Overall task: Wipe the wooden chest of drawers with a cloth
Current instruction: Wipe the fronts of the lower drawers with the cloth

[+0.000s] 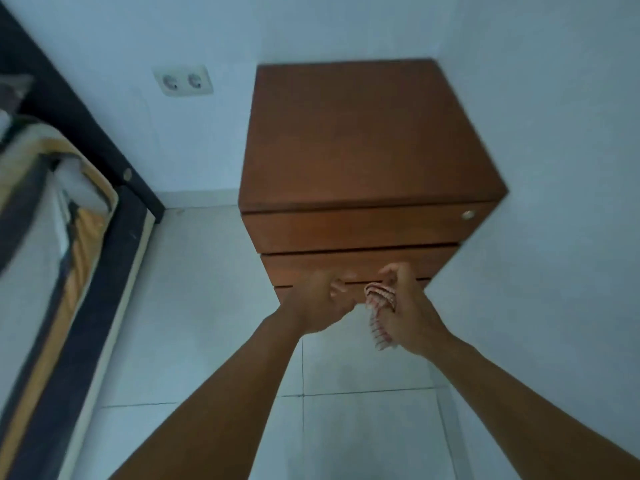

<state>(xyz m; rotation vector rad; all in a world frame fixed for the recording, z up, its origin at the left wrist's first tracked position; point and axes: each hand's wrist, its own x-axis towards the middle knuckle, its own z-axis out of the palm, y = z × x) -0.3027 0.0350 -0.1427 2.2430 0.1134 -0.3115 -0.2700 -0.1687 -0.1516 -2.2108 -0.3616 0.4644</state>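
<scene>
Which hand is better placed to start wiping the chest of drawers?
The right hand. It already grips the striped cloth and sits close to the lower drawer fronts of the chest of drawers. The left hand is just as near but holds no cloth.

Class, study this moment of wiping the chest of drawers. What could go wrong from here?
The cloth is bunched in the right hand with a loose end hanging; it may wipe poorly or snag in a drawer gap. The left hand, fingers curled, sits at that gap on the chest of drawers; they could be pinched.
</scene>
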